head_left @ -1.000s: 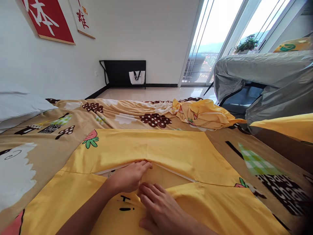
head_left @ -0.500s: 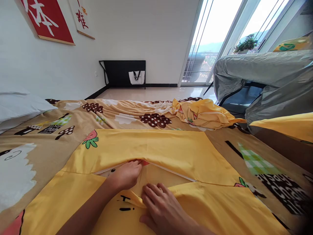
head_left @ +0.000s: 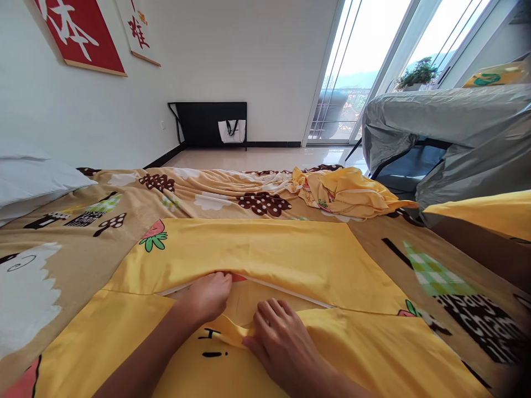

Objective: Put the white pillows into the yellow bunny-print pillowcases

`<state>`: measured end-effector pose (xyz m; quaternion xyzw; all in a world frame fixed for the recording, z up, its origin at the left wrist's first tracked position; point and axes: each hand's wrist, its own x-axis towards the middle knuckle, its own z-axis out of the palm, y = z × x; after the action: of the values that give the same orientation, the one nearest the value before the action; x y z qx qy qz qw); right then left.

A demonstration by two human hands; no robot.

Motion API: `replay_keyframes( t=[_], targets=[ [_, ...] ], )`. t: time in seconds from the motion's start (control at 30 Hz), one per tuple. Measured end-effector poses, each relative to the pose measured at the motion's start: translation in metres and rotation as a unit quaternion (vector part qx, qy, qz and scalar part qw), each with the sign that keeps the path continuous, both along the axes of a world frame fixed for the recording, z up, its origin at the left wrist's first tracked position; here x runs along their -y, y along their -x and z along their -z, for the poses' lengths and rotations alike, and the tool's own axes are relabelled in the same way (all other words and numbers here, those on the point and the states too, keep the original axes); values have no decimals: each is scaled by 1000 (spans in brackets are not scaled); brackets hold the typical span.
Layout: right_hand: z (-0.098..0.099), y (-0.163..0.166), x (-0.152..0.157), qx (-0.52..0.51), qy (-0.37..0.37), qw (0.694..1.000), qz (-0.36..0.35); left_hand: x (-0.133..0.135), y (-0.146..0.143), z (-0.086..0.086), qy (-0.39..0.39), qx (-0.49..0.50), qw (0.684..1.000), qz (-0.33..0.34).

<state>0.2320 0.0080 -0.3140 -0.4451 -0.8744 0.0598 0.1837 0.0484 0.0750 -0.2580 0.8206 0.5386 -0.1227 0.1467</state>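
A yellow pillowcase [head_left: 290, 249] with watermelon prints lies flat in front of me, a long slit across its middle gaping apart. My left hand [head_left: 209, 296] is closed at the slit's far edge, fingertips pinching the fabric there. The near edge bunches up into my right hand [head_left: 282, 337], whose fingers curl over it with the thumb to the left. Paler inner cloth and a bit of red print show through the gap between the hands. What lies under my right palm is hidden.
The pillowcase lies on a tan patterned blanket [head_left: 199, 202]. Crumpled yellow cloth [head_left: 352, 190] sits at the far right, and a white pillow [head_left: 37, 185] at the left. Beyond the bed are a black board [head_left: 199, 124], a white bag [head_left: 232, 131] and a grey-covered piece of furniture [head_left: 448, 116].
My left hand has slid a little to the left along the far edge. My right hand has shifted slightly right and up, drawing the near edge with it.
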Motion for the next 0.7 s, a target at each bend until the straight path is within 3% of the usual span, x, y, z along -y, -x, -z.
replay_keyframes(
  t=[0.17, 0.3, 0.57, 0.7],
  targets=[
    [-5, -1, -2, -3, 50, 995, -88, 3, -1, -15, 5, -25, 999, -22],
    [-9, 0, -1, 21, 93, 991, -98, 5, -3, -23, 6, -70, 997, -42],
    [-4, 4, 0, 28, 125, 988, -87, -2, -3, -2, 5, -84, 996, -34],
    [4, 4, 1, 30, 124, 990, -60, -6, 2, -4, 9, -81, 996, -35]
  ],
)
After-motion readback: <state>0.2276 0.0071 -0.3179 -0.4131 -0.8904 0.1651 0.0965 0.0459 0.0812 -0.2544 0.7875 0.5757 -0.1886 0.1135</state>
